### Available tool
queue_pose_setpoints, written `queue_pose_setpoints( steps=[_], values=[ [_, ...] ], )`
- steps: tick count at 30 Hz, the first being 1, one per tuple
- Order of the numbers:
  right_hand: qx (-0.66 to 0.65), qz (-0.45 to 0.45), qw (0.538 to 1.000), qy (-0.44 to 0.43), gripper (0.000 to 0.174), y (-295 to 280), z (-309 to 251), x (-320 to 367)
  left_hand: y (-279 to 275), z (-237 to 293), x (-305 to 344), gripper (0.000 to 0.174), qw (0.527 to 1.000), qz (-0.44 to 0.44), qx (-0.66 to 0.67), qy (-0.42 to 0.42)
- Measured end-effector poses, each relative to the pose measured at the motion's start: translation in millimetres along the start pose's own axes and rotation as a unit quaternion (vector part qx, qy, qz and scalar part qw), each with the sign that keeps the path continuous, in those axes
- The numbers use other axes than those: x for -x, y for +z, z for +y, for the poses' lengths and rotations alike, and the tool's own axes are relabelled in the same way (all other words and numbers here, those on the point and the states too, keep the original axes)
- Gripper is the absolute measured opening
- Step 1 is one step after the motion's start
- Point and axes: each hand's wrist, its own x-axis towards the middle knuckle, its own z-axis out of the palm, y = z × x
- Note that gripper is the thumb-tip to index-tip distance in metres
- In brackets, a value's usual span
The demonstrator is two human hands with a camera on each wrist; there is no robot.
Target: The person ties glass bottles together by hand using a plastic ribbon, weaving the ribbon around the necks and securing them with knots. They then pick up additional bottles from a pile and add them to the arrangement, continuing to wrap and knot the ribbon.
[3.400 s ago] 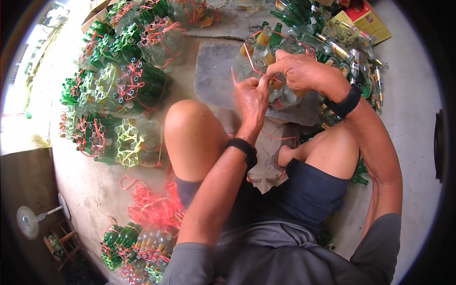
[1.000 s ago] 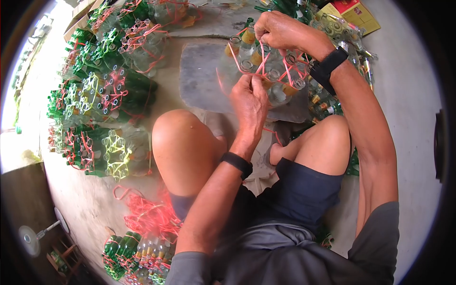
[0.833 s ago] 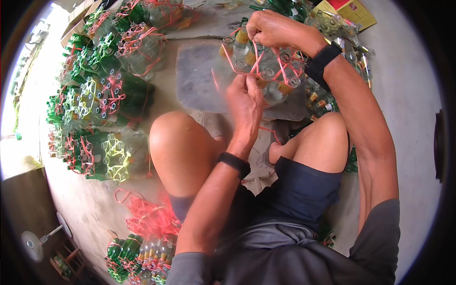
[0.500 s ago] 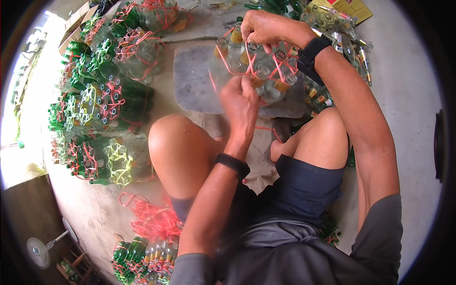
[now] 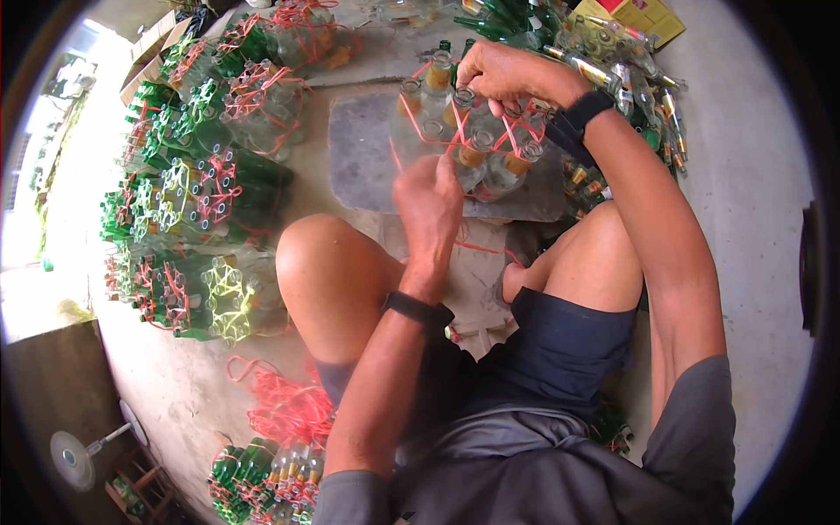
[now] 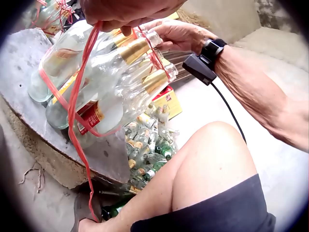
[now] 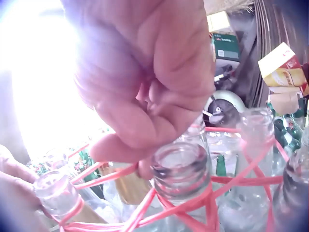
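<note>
A cluster of clear glass bottles (image 5: 429,109) stands on a grey slab (image 5: 354,149), with pink plastic twine (image 5: 411,122) criss-crossing between the necks. My left hand (image 5: 429,197) grips the twine at the near side of the cluster. In the left wrist view, a loose length of twine (image 6: 72,116) hangs from that hand (image 6: 130,12) down past the bottles (image 6: 111,72). Over the far-side necks, my right hand (image 5: 516,74) has its fingers curled. The right wrist view shows this hand (image 7: 145,92) close above a bottle mouth (image 7: 179,164), pinching a bit of pink twine.
Tied bundles of green and clear bottles (image 5: 219,184) line the left. A tangle of pink twine (image 5: 284,402) lies beside the left knee. Loose bottles (image 5: 626,87) are heaped at the right, near a yellow and red carton (image 5: 639,22). A fan (image 5: 74,459) stands at lower left.
My right hand has moved from beside the left hand to the far side of the cluster. The left hand has drawn back slightly toward me, still gripping twine.
</note>
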Motion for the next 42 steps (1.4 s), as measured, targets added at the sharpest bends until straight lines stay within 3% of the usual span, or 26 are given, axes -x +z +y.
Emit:
queue_pose_setpoints(
  steps=[1, 2, 4, 6, 8, 9, 13, 15, 22, 24, 26, 31, 36, 38, 42],
  values=[
    [0.044, -0.001, 0.998, 0.054, 0.030, 0, 1, 1, -2, 2, 0, 0.032, 1.000, 0.001, -0.001, 0.002],
    [0.044, -0.001, 0.998, 0.051, 0.030, 2, 3, 4, -4, 3, -2, 0.031, 1.000, -0.003, -0.014, 0.007],
    [0.114, 0.075, 0.984, -0.117, 0.034, 15, -3, 18, -7, 1, -5, 0.030, 1.000, -0.007, -0.028, 0.013],
    [0.167, 0.091, 0.979, -0.078, 0.053, 28, -9, 38, -9, -5, -10, 0.028, 0.999, -0.011, -0.039, 0.021],
    [0.209, 0.174, 0.955, -0.116, 0.066, 53, -6, 56, -10, 2, -11, 0.028, 0.998, -0.010, -0.046, 0.032],
    [0.208, 0.165, 0.962, -0.060, 0.074, 59, -16, 58, -10, 4, -11, 0.027, 0.998, -0.008, -0.050, 0.043],
    [0.184, 0.209, 0.960, -0.039, 0.072, 70, -18, 59, -15, 5, -18, 0.025, 0.993, 0.002, -0.075, 0.090],
    [0.188, 0.227, 0.955, -0.044, 0.069, 74, -16, 57, -23, 7, -21, 0.021, 0.980, -0.014, -0.151, 0.126],
    [0.179, 0.242, 0.953, -0.042, 0.062, 77, -14, 55, -37, 15, -28, 0.017, 0.968, -0.053, -0.214, 0.124],
    [0.160, 0.319, 0.929, -0.100, 0.028, 83, -12, 55, -40, 21, -26, 0.017, 0.960, -0.062, -0.238, 0.131],
    [0.155, 0.320, 0.929, -0.102, 0.028, 84, -10, 54, -42, 28, -28, 0.018, 0.953, -0.070, -0.259, 0.138],
    [0.152, 0.324, 0.930, -0.088, 0.026, 84, -11, 54, -47, 48, -38, 0.015, 0.890, -0.129, -0.349, 0.264],
    [0.147, 0.308, 0.935, -0.095, 0.026, 82, -14, 60, -45, 70, -53, 0.015, 0.859, -0.164, -0.387, 0.294],
    [0.147, 0.306, 0.936, -0.093, 0.027, 82, -15, 60, -42, 78, -63, 0.017, 0.803, -0.204, -0.451, 0.332],
    [0.145, 0.315, 0.932, -0.110, 0.029, 84, -9, 57, -32, 87, -82, 0.017, 0.763, -0.243, -0.452, 0.393]
  ],
)
